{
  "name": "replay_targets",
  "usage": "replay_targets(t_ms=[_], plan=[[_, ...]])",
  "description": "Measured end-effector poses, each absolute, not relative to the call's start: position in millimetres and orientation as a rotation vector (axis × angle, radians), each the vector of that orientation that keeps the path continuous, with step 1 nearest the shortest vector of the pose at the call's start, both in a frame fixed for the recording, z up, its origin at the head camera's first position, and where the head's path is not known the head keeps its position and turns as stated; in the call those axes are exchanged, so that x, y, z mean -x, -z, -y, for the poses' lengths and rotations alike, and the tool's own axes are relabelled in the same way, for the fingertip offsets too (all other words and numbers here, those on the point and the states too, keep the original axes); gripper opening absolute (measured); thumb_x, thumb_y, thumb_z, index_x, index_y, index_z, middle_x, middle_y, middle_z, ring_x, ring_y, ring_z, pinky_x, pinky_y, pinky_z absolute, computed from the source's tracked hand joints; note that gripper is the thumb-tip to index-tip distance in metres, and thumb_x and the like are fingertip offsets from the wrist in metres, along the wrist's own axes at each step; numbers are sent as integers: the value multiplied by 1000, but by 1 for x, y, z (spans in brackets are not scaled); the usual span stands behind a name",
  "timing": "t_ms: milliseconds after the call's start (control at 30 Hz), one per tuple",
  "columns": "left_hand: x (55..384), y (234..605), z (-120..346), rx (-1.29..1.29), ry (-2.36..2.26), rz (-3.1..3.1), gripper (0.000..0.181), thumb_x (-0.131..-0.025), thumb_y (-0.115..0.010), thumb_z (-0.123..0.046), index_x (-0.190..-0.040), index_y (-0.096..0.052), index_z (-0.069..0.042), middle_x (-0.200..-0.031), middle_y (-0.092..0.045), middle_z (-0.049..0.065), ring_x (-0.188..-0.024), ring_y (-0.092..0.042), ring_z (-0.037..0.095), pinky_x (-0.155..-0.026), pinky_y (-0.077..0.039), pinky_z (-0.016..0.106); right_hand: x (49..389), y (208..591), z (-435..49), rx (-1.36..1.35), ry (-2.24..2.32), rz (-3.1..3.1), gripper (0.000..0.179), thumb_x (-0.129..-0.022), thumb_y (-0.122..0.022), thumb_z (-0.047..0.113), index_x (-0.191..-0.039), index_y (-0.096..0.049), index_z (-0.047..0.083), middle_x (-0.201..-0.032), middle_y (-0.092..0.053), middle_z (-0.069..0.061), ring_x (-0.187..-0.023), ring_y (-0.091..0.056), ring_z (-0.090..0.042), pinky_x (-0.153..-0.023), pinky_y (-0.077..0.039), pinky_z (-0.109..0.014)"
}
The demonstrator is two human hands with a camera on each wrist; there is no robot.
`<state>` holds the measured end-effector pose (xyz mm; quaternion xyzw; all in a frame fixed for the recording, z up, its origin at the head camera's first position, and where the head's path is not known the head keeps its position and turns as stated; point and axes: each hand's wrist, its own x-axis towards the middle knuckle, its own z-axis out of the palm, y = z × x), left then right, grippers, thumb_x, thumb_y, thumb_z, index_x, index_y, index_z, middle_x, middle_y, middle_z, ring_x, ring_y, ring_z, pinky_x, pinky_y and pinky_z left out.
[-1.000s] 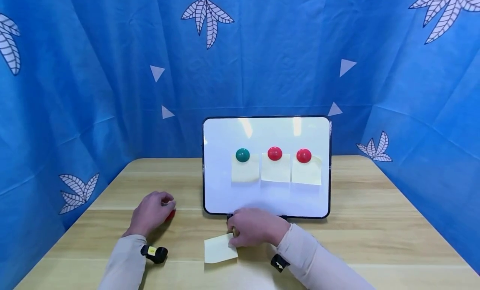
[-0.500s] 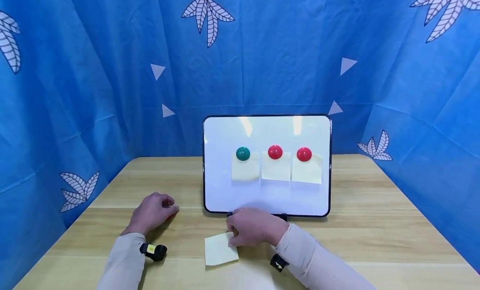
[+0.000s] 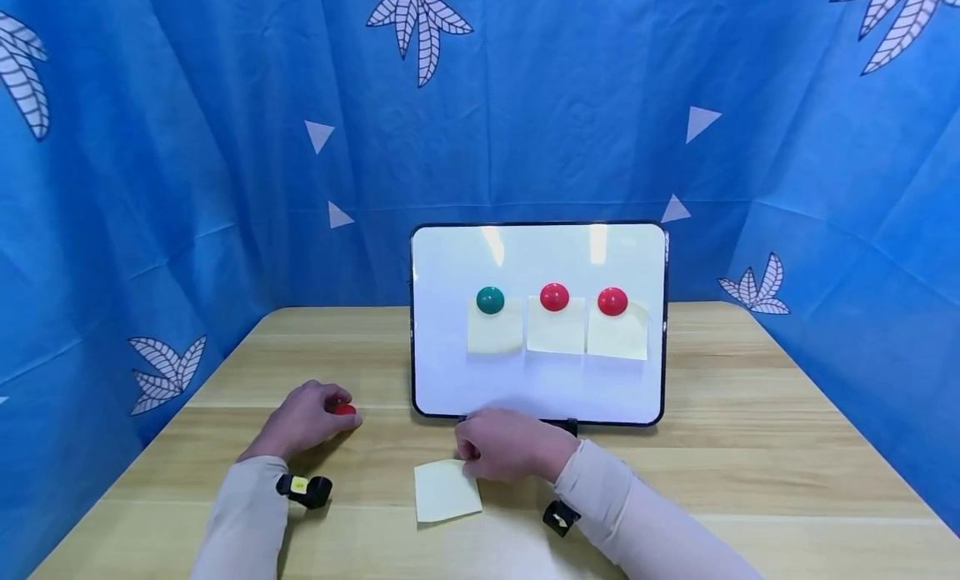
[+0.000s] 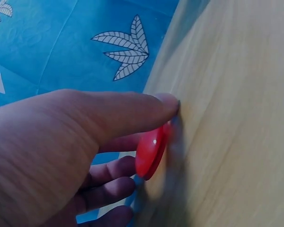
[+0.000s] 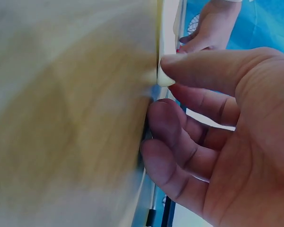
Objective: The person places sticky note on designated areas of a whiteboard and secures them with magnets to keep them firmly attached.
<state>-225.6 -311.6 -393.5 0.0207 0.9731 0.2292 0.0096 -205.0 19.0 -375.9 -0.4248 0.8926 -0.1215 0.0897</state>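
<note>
Left hand (image 3: 303,420) low on the wooden worktop (image 3: 750,447), fingers (image 4: 132,111) pinching a red magnet (image 3: 344,410) against the wood. Right hand (image 3: 510,445) just in front of the whiteboard (image 3: 537,255), fingers curled, pinching the near corner of a yellow sticky note (image 3: 446,492) lying flat.

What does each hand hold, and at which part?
The left hand pinches a red magnet by its rim. The right hand pinches the yellow paper note on the table at its far right corner.
</note>
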Motion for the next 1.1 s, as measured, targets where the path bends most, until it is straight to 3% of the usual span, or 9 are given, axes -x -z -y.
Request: replay_targets(t_ms=[533, 1100], plan=[[224, 389, 313, -41, -833, -2921, 43, -86, -80, -28, -119, -66, -5, -111, -60, 11, -94, -55, 27, -78, -53, 39, 206, 369, -27, 1267, 476, -2632, 21, -91, -66, 12, -77, -55, 23, -68, -51, 12, -61, -49, -4, -57, -41, -20], [225, 389, 312, 1, -810, -2992, 39, -85, -81, -28, -116, -68, -7, -108, -63, 9, -96, -56, 27, -85, -52, 45, 209, 366, -26, 1254, 683, -2636, 17, -90, -64, 7, -85, -57, 22, -71, -53, 11, -63, -50, -6, -56, -43, -20]])
